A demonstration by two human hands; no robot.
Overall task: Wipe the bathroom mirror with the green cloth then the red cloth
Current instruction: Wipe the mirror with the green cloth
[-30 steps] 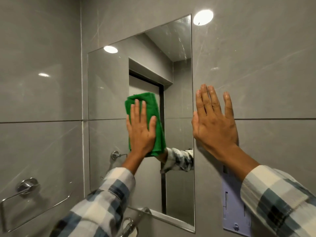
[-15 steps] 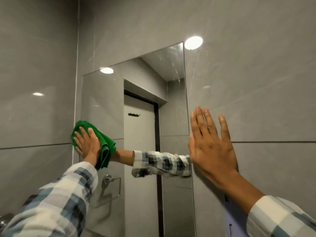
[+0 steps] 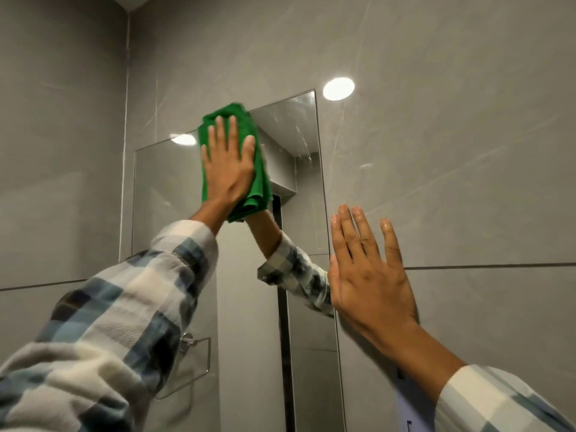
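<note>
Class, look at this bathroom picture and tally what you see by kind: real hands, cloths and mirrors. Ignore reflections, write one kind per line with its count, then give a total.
Bare hands: 2, the left hand and the right hand
Folded green cloth: 1
Frameless rectangular wall mirror: 1
Total: 4

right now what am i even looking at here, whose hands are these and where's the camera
The camera is worn on a person's head, looking forward at their own two bare hands. No machine is involved. The left hand presses a folded green cloth flat against the top edge of a wall mirror. The right hand rests open on the grey tiled wall beside the mirror's right edge, holding nothing. The second arm in a checked sleeve inside the glass is only a reflection. No red cloth is in view.
</note>
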